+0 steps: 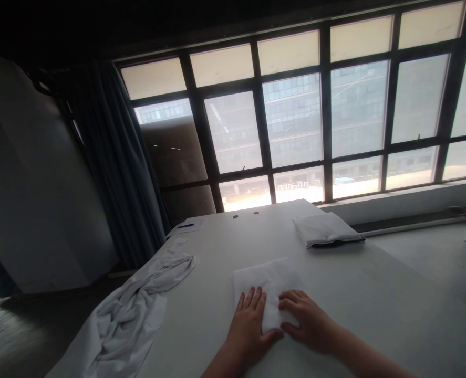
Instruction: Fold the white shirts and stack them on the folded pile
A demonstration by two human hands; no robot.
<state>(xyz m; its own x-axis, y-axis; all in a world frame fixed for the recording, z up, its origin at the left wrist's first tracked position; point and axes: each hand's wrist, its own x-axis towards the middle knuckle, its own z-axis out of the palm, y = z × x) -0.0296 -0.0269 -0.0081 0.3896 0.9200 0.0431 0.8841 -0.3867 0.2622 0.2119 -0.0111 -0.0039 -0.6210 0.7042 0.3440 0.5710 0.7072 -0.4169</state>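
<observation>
A folded white cloth (268, 283) lies flat on the pale table (374, 299), near its front edge. My left hand (248, 323) rests palm down on the cloth's lower left, fingers spread. My right hand (303, 320) lies flat on its lower right, fingers pointing left towards the other hand. Neither hand grips the cloth, and together they hide its near edge. A crumpled white garment (126, 320) trails over the table's left edge, to the left of my left hand.
A folded white fabric bundle (325, 229) with a dark layer beneath sits farther back. A pen lies on a sheet of paper (186, 226) at the far left corner. A dark curtain (118, 163) and large windows (296, 121) stand beyond the table.
</observation>
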